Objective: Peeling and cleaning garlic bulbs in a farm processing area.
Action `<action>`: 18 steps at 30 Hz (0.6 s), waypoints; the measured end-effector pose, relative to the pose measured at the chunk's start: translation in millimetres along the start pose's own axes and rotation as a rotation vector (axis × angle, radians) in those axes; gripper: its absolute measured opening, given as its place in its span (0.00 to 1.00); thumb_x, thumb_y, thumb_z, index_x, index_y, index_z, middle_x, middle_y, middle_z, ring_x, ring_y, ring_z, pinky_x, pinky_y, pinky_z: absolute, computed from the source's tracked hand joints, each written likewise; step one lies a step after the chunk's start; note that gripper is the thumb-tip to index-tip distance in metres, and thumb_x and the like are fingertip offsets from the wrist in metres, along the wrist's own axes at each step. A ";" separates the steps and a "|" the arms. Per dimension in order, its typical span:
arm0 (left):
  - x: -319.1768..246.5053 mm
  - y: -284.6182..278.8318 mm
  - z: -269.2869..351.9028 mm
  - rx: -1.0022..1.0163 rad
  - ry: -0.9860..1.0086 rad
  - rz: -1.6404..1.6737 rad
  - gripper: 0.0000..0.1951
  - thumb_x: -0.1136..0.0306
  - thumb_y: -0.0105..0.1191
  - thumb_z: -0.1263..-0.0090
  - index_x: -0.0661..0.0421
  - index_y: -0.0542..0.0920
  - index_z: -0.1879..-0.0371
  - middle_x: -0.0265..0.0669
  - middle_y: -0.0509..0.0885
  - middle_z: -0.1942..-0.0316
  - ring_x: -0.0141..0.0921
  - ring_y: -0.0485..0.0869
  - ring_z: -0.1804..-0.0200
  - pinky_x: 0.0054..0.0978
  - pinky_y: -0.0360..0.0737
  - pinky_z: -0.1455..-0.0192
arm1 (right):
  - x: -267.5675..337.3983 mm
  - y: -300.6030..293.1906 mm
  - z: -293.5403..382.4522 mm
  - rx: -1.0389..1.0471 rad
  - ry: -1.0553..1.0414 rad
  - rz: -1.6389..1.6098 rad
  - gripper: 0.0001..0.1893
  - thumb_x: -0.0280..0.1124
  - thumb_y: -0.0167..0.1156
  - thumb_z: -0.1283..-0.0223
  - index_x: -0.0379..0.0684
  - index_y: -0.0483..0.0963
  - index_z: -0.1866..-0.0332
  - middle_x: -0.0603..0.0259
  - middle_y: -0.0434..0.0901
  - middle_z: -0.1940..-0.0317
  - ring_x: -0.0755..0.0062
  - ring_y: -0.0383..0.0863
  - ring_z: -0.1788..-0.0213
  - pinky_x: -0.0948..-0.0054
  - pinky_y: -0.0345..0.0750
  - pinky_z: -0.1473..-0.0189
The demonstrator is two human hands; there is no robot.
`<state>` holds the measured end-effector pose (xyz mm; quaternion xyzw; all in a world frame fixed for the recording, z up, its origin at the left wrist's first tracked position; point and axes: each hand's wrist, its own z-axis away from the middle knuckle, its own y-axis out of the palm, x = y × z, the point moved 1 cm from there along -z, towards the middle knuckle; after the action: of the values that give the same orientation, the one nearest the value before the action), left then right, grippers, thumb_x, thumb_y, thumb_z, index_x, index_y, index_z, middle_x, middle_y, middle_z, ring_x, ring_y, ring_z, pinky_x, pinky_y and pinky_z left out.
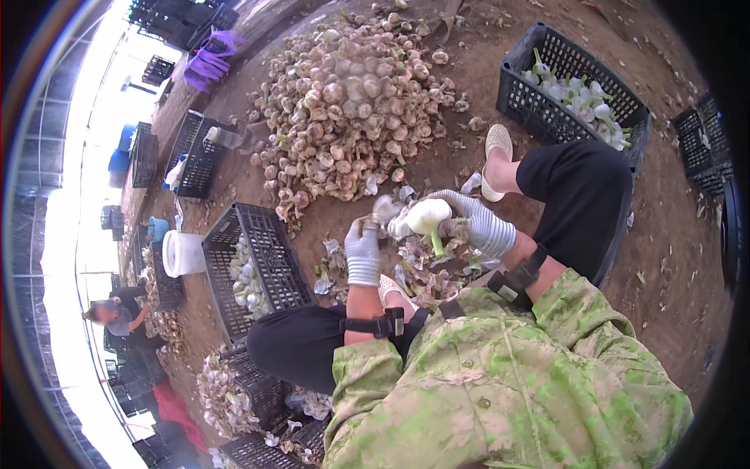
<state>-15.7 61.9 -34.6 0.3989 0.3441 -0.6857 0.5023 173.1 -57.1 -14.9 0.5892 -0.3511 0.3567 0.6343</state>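
A peeled white garlic bulb (pixel 429 216) with a short green stem is held in my right hand (pixel 483 225), which wears a pale knitted glove with dirty fingertips. To its left, my gloved left hand (pixel 362 249) has its fingers curled. A blurred pale piece of garlic skin (pixel 385 207) is by its fingertips; whether they pinch it I cannot tell. Loose garlic skins (pixel 430 275) litter the ground below both hands. Beyond them rises a large heap of unpeeled garlic bulbs (pixel 345 105).
Black plastic crates with cleaned garlic stand at right (pixel 527 88) and left (pixel 275 258). A white bucket (pixel 184 253) is beside the left crate. Crates with skins (pixel 261 387) sit by my left knee. Farther left, another person (pixel 120 316) works near more crates.
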 end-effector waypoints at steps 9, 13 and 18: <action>-30.7 39.5 64.4 0.026 0.653 -0.097 0.13 0.76 0.59 0.41 0.60 0.77 0.57 0.36 0.80 0.70 0.28 0.78 0.74 0.24 0.76 0.71 | -20.7 -1.4 -12.7 0.141 0.182 -0.436 0.39 0.48 0.69 0.52 0.40 0.62 0.38 0.61 0.73 0.47 0.70 0.74 0.46 0.71 0.73 0.45; -30.6 63.9 88.0 0.216 1.208 -0.744 0.16 0.74 0.61 0.47 0.55 0.79 0.57 0.40 0.80 0.70 0.40 0.78 0.72 0.33 0.76 0.69 | -45.9 -8.6 -26.9 -0.059 0.122 -0.379 0.34 0.49 0.63 0.46 0.35 0.65 0.41 0.58 0.79 0.56 0.65 0.80 0.57 0.69 0.80 0.54; -23.1 26.4 42.9 0.028 0.426 0.121 0.09 0.69 0.59 0.40 0.57 0.80 0.62 0.39 0.81 0.71 0.34 0.80 0.72 0.26 0.77 0.67 | -60.3 -16.1 -14.6 0.084 0.210 -0.667 0.37 0.64 0.49 0.43 0.30 0.74 0.56 0.50 0.81 0.63 0.61 0.83 0.66 0.66 0.82 0.65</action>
<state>5.2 27.2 3.3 0.5615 0.4082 -0.5593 0.4530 157.2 -45.6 -76.0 0.6573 -0.0573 0.2026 0.7236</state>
